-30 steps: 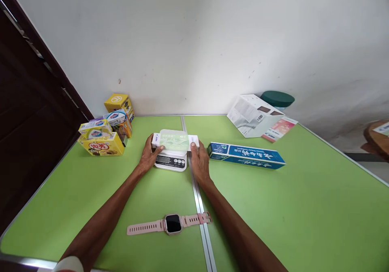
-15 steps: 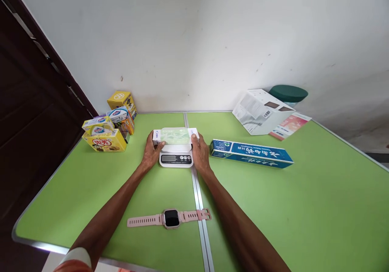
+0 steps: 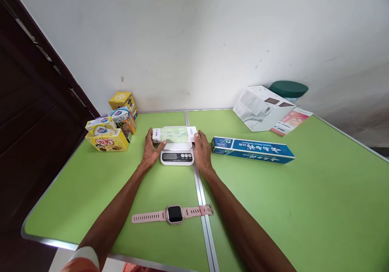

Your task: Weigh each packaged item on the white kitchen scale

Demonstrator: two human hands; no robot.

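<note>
Since the left hand (image 3: 149,154) and right hand (image 3: 203,152) loosened, half-open at the box's (image 3: 174,134) 2 ends, the scale (image 3: 177,161) probably carries its weight.

The right hand (image 3: 203,151) has eased outward. Its thumb, previously over the long pale-green-and-white cardboard box (image 3: 174,134), now sits by its end.

Head view, forward and down across table (image 3: 316,199), wall (image 3: 182,41) ahead.
</note>
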